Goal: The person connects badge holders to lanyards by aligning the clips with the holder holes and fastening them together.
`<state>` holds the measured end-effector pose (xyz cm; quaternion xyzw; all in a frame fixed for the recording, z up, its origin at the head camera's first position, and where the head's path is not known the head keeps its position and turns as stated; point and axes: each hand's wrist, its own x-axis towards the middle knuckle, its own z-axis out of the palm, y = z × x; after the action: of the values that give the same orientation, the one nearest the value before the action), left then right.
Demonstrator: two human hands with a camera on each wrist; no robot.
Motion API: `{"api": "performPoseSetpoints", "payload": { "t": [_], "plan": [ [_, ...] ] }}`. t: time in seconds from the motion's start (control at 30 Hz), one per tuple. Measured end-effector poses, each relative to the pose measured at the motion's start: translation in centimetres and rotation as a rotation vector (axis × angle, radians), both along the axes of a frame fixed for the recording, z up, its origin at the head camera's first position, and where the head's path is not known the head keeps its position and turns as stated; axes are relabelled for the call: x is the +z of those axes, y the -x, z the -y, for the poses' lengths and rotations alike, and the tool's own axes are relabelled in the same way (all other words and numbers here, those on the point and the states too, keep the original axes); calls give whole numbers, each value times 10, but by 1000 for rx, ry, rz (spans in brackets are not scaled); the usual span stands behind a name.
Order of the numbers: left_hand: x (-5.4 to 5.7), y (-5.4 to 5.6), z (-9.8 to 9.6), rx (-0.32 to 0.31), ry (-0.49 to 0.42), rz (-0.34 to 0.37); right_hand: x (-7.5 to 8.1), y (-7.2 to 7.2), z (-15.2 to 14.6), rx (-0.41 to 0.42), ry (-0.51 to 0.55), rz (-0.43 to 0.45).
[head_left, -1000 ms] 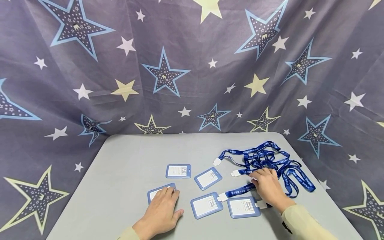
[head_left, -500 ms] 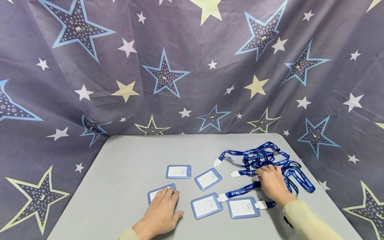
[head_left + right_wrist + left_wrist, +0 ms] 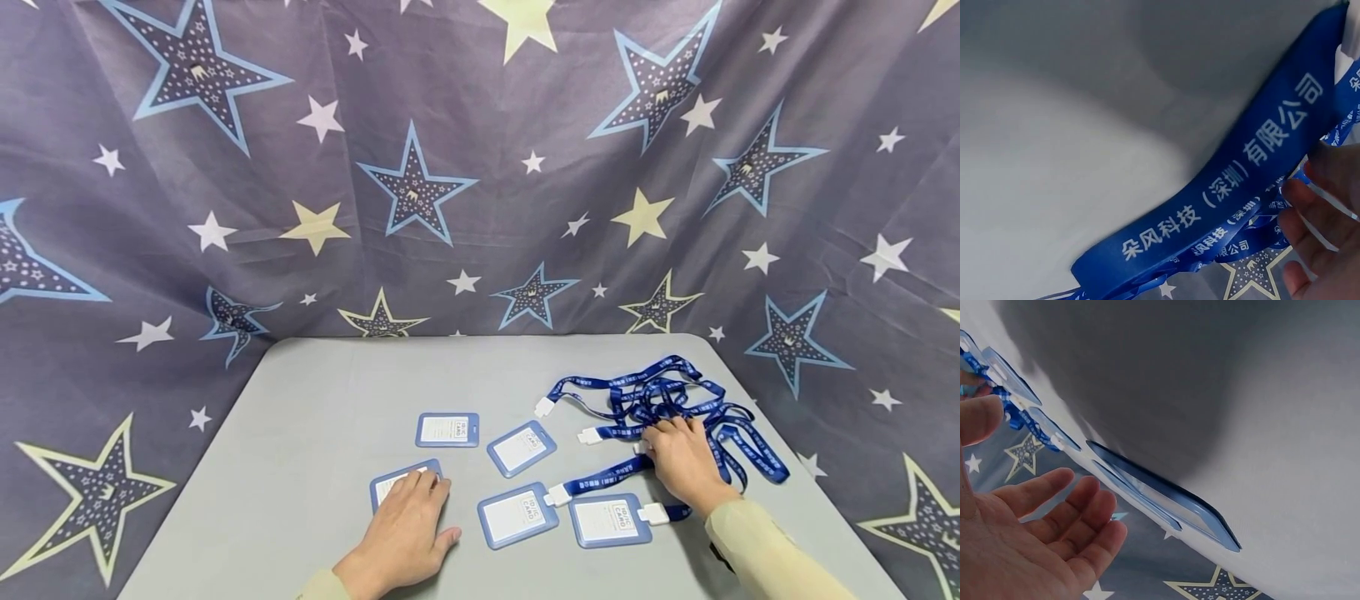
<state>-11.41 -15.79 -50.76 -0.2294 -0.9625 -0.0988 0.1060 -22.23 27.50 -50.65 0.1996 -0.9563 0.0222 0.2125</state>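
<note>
My left hand (image 3: 401,529) lies low over a blue badge holder (image 3: 387,481), covering its near part. In the left wrist view its fingers bend loosely, apart from the holder's edge (image 3: 1213,519). At the right, my right hand (image 3: 684,462) pinches a blue lanyard in the tangled heap, a white clip (image 3: 640,447) showing beside its fingertips. The right wrist view shows fingers (image 3: 1310,231) curled beside the printed blue strap (image 3: 1222,181); the exact contact is partly hidden. Two badge holders, one left (image 3: 517,515) and one right (image 3: 610,521), join lanyards by white clips.
Two badge holders without lanyards, one landscape (image 3: 447,429) and one tilted (image 3: 521,448), lie farther back. The heap of blue lanyards (image 3: 667,396) spreads over the table's right side, with loose white clips (image 3: 544,407) pointing left. A star-patterned curtain (image 3: 480,167) rises behind the grey table (image 3: 315,392).
My right hand has shifted slightly right, and a white clip now shows at its fingertips. The clip on the right badge holder is less covered. My left hand has stayed put.
</note>
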Motion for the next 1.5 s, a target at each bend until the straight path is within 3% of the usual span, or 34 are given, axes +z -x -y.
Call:
{"api": "performPoseSetpoints", "payload": {
  "t": [0.4, 0.77, 1.5],
  "plan": [
    [1, 1, -1, -3, 13, 2, -3, 10, -3, 13, -25, -2],
    [-1, 3, 0, 0, 4, 11, 1, 9, -3, 42, -34, 62],
    [2, 3, 0, 2, 8, 27, 2, 11, -2, 14, -59, 138]
  ]
}}
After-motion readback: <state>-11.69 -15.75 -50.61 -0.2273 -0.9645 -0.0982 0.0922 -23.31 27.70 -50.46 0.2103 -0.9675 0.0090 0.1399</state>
